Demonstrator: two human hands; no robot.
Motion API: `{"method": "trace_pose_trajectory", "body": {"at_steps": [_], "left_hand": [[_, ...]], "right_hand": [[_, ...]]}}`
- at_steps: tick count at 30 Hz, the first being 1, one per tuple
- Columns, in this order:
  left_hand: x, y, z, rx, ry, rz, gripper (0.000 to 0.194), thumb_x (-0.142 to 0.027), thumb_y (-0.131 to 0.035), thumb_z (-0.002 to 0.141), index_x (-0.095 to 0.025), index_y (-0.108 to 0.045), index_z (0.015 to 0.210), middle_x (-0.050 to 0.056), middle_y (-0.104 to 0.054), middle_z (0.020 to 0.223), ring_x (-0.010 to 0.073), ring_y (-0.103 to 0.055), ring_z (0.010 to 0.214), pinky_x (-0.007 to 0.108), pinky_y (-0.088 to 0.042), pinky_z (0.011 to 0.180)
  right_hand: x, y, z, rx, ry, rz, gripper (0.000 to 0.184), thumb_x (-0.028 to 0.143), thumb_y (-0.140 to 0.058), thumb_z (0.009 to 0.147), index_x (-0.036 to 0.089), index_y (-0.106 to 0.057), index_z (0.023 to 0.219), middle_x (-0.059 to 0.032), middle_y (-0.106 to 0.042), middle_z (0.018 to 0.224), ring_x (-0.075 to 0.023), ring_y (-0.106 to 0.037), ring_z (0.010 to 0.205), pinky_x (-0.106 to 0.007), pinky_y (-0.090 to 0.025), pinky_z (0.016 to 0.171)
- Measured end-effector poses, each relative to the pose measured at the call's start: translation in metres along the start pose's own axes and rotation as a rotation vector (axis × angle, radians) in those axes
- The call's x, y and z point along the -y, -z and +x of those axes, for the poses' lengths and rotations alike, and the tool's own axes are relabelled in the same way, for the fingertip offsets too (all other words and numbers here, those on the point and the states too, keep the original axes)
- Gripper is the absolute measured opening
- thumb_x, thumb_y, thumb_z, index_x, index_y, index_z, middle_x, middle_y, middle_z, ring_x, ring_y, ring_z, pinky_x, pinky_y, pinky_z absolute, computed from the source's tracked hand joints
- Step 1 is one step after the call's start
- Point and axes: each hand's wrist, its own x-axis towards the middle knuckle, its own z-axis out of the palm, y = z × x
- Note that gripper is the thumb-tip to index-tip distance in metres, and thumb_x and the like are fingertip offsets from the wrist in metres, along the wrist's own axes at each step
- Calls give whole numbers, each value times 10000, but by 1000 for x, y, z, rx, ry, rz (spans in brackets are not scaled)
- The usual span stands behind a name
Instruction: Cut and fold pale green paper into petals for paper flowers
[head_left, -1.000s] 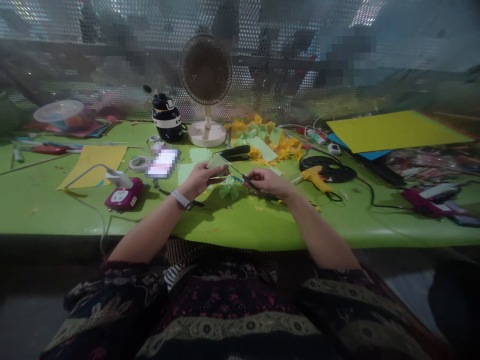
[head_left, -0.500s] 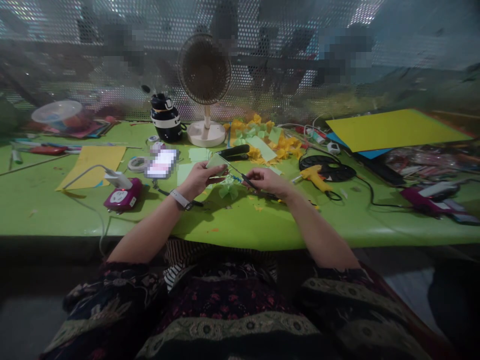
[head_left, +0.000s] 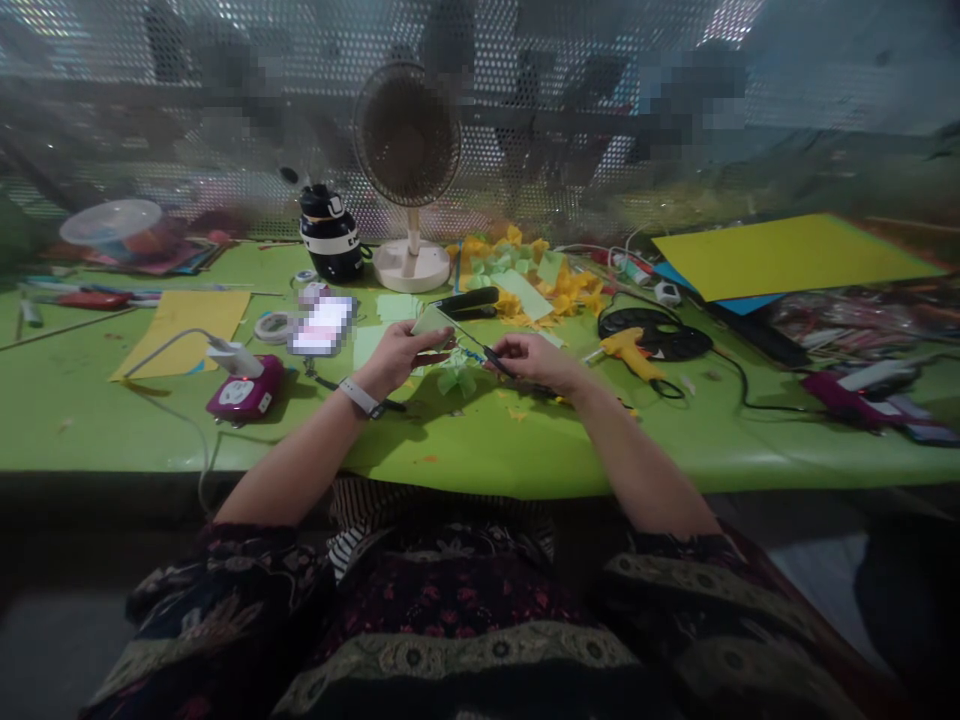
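My left hand [head_left: 401, 358], with a pale watch strap at the wrist, pinches a small light-green piece of paper [head_left: 429, 322] above the table. In my right hand [head_left: 534, 360] is a pair of dark-handled scissors [head_left: 495, 360], the thin blade slanting up and left along the paper's right edge. Whether the blades are parted is too small to tell. Just below, between both hands, lie light-green paper cuttings [head_left: 456, 380]. Behind the hands are a black stapler [head_left: 466, 302] and a few flat green sheets [head_left: 399, 307].
Folded yellow and green paper pieces [head_left: 525, 275] are heaped at the back. A yellow glue gun [head_left: 634, 352] lies on the right near a black cable reel [head_left: 675, 337]. A fan [head_left: 411, 265], a bottle [head_left: 330, 240], a phone [head_left: 322, 325] and a purple power socket [head_left: 244, 390] stand left.
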Motion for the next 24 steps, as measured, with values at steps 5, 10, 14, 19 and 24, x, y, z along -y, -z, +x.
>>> {"method": "trace_pose_trajectory", "body": {"at_steps": [5,10,14,19,24], "left_hand": [[-1,-1,-1,-10,4,-13,338,-290,-933,605,-114,-751,829,96,-763,854,191,-733,814,315,-610,777],[0,-1,-1,-6,1,-7,390,-326,-948,585,-116,-745,843,94,-764,863,193,-737,821,322,-609,789],[0,-2,-1,-19,5,-14,417,-333,-959,565,-112,-741,843,89,-762,856,191,-735,817,329,-610,804],[0,-1,-1,-8,-3,-2,415,-337,-953,581,-108,-746,860,103,-766,883,200,-737,845,341,-610,827],[3,2,1,5,-9,8,438,-367,-956,576,-109,-746,861,102,-765,884,201,-735,850,351,-609,832]], "right_hand": [[2,0,-1,12,-4,20,432,488,-872,647,168,-658,845,3,-645,722,-106,-543,629,-232,-396,540],[0,-1,1,13,-8,17,449,516,-875,642,176,-658,838,10,-636,708,-96,-526,604,-221,-391,511],[-1,-2,1,6,-12,27,466,526,-883,631,174,-654,834,11,-627,701,-95,-517,598,-219,-394,507],[-1,-2,2,7,-19,22,459,529,-878,656,171,-659,843,3,-639,715,-96,-525,600,-216,-406,504],[-2,-1,2,22,-14,21,438,519,-870,690,170,-657,846,10,-630,696,-87,-521,583,-204,-421,494]]}}
